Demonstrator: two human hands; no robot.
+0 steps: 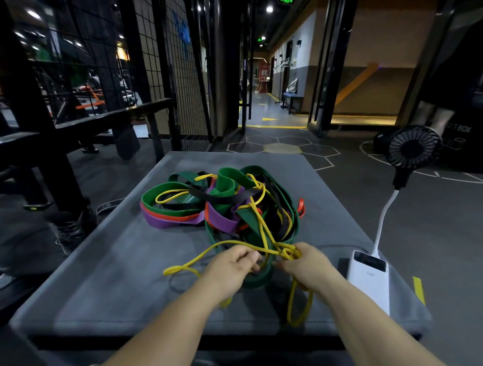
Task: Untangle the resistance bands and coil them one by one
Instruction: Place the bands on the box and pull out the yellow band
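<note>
Both bare forearms reach forward — hands close together. Left hand [232,263] and right hand [307,263] (fingers curled) each pinch the yellow band [287,253].

Only legible text: white "BOX" on black box [460,136] at far right, with the preceding letters hidden behind the fan. Green ceiling sign [287,2] and the mark on the white power bank [368,283] are too blurred to read.

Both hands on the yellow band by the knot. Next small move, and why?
Probably work the knot loose first: left hand and right hand both pinch the yellow band at it, while its far strands run into the pile of bands, so pulling now would likely tighten it.
</note>
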